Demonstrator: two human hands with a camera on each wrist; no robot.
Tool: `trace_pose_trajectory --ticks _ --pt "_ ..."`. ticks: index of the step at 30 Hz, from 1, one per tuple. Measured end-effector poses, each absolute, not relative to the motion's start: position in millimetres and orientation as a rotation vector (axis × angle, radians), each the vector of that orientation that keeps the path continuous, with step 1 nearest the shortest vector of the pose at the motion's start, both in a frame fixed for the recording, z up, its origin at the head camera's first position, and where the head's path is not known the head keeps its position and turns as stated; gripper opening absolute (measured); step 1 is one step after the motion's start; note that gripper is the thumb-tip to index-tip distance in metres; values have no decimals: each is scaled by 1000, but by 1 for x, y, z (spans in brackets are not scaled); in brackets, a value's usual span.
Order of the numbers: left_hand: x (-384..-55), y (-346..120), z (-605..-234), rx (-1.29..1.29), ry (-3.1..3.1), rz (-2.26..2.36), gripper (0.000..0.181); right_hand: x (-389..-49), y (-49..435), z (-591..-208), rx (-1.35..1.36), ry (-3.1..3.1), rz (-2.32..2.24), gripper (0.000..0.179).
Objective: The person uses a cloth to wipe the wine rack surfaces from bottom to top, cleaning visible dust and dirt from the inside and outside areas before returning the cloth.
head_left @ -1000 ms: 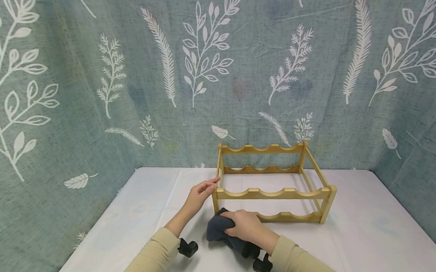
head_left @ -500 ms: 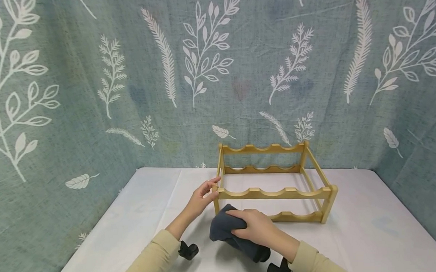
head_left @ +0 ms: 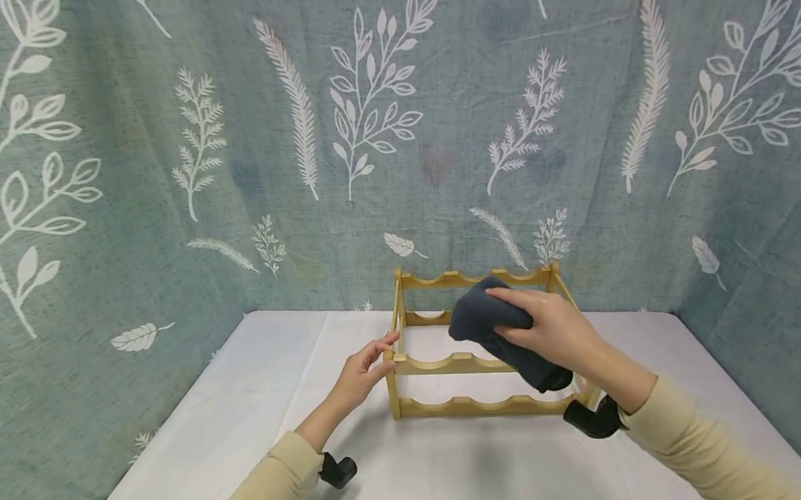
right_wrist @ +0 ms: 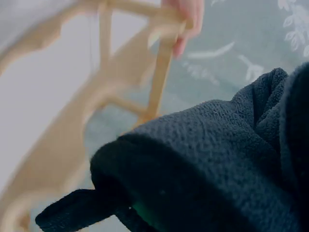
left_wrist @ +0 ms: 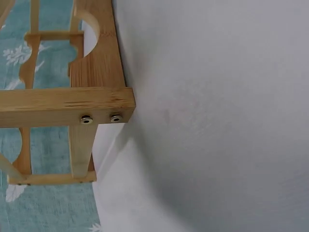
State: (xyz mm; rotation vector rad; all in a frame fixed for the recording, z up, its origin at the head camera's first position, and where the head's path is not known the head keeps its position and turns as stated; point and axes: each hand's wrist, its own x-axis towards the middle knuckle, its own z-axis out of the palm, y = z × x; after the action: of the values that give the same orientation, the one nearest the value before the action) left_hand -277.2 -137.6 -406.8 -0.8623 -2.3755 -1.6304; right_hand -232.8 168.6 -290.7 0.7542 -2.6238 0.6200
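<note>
The right grip [head_left: 560,329] is grasping a dark blue cloth [head_left: 487,319], with the thumb and fingers pinching it from above and its right side. The cloth is lying directly under and between those fingers, its bulk extending to the left of them and its darker lower end sloping down beneath the wrist. It is hanging in the air above the table [head_left: 498,492], and in the head view it is covering part of a wooden rack [head_left: 463,364] behind it; whether the two are touching, I cannot tell from there. In the right wrist view the cloth's nubby folds are filling the foreground, a short dark flap [right_wrist: 72,212] is sticking out at the near end, and the rack is showing blurred beyond.

The left grip [head_left: 363,366] is holding the rack's front left upper corner, thumb in front and fingers along the side, well apart from the cloth. The rack is standing on the table, its scalloped rails facing forward. The left wrist view is showing two metal fasteners [left_wrist: 87,120] on one post. Behind everything, a blue-green curtain [head_left: 437,163] with white leaf patterns is hanging.
</note>
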Motion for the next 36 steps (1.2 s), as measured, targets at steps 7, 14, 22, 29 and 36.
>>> trace_pose_trajectory --ticks 7,14,22,29,36 --pt "-260 -139 -410 -868 -2363 -1585 7 -251 183 -268 656 -2734 469 52" --pt "-251 -147 -431 -943 -2294 -1589 9 -262 176 -267 653 -2851 384 53" --pt "-235 -155 -441 -1023 -2235 -1553 13 -267 159 -282 736 -2898 302 52" --pt "-219 -160 -442 -1053 -2212 -1519 17 -270 146 -294 779 -2945 314 51" --pt "-213 -166 -443 -1070 -2191 -1482 19 -272 139 -310 867 -2956 397 51"
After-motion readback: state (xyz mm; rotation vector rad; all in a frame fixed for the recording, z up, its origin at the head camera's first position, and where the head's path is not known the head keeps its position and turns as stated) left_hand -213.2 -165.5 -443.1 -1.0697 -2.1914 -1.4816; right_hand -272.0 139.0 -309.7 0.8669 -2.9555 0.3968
